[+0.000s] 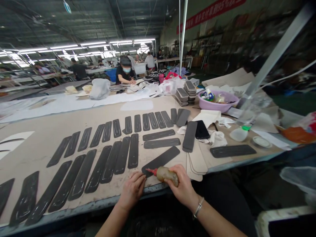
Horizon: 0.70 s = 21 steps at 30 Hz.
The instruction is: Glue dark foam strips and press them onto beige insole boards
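My right hand (pixel 181 184) is wrapped round a squeeze glue bottle (pixel 165 174), brownish with a red nozzle. The bottle lies tilted, its nozzle tip over the near end of a dark grey padded strip (pixel 163 159). My left hand (pixel 133 188) is closed, its fingertips pinching at that same near end of the strip. To the left lie rows of similar dark strips (pixel 106 164), many with a shiny line of glue along their edges. Two more glossy strips (pixel 161 143) lie crosswise just beyond the one I hold.
Right of the work are pale flat pieces (pixel 196 161), a black phone (pixel 202 129) on a cloth, a lone dark strip (pixel 233 150) and a translucent bottle (pixel 239 134). Behind stand stacked strips (pixel 182 96) and a purple basin (pixel 218 104). A metal post (pixel 276 52) rises at right. A co-worker (pixel 125 72) sits across.
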Each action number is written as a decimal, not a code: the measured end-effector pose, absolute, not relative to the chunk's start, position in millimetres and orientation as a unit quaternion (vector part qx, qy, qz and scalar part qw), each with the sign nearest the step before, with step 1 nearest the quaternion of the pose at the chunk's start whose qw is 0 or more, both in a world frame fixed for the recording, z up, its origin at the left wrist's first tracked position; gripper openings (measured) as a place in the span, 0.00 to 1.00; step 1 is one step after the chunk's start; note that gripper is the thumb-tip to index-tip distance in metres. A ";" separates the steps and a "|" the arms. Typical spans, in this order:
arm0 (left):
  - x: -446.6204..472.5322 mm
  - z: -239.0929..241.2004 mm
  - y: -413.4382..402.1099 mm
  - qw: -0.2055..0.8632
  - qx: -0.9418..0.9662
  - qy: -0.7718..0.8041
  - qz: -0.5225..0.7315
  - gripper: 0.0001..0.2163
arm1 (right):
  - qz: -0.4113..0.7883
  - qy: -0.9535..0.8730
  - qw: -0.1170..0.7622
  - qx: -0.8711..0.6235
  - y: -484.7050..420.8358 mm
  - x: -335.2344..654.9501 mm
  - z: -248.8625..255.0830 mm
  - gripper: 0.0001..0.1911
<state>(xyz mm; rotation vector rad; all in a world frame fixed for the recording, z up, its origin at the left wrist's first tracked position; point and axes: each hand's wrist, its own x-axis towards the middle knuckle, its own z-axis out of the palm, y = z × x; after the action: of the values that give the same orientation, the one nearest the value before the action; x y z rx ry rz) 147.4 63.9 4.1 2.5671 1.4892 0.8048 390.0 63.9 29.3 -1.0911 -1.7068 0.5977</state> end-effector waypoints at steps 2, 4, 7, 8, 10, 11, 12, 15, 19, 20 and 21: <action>147.9 5.9 64.1 0.032 0.835 0.486 0.257 0.10 | 0.251 -0.718 0.480 -0.437 63.1 382.3 30.6 0.15; 148.4 6.8 64.1 0.033 0.835 0.488 0.252 0.10 | 0.251 -0.726 0.471 -0.433 63.4 377.1 31.4 0.16; 148.3 6.0 64.0 0.032 0.835 0.489 0.249 0.09 | 0.255 -0.731 0.459 -0.436 64.6 374.1 32.0 0.16; 148.0 5.3 64.1 0.033 0.836 0.489 0.247 0.09 | 0.257 -0.731 0.455 -0.437 65.0 374.3 32.1 0.16; 147.1 3.5 64.6 0.034 0.836 0.490 0.244 0.09 | 0.256 -0.729 0.452 -0.446 65.5 376.6 32.0 0.16; 146.5 2.5 65.0 0.035 0.837 0.490 0.242 0.09 | 0.253 -0.726 0.452 -0.452 65.9 378.8 31.8 0.15; 146.1 1.6 65.4 0.035 0.837 0.490 0.242 0.09 | 0.247 -0.722 0.454 -0.460 66.4 381.8 31.5 0.15; 145.0 -0.7 66.7 0.028 0.838 0.486 0.249 0.08 | 0.216 -0.710 0.459 -0.488 69.7 395.0 30.2 0.15; 144.0 -1.9 68.3 0.016 0.841 0.475 0.258 0.08 | 0.161 -0.688 0.469 -0.529 79.3 417.9 27.2 0.14; 143.7 -2.0 68.6 0.014 0.843 0.472 0.258 0.08 | 0.146 -0.681 0.473 -0.540 82.4 423.6 25.9 0.14; 143.5 -1.9 68.9 0.012 0.844 0.470 0.258 0.08 | 0.129 -0.673 0.476 -0.551 85.7 429.0 24.4 0.14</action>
<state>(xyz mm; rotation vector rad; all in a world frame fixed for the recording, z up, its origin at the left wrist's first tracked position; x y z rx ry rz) 143.5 68.9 -1.9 2.6322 1.4658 0.8046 429.0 85.7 24.4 -1.3460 -1.6450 0.3144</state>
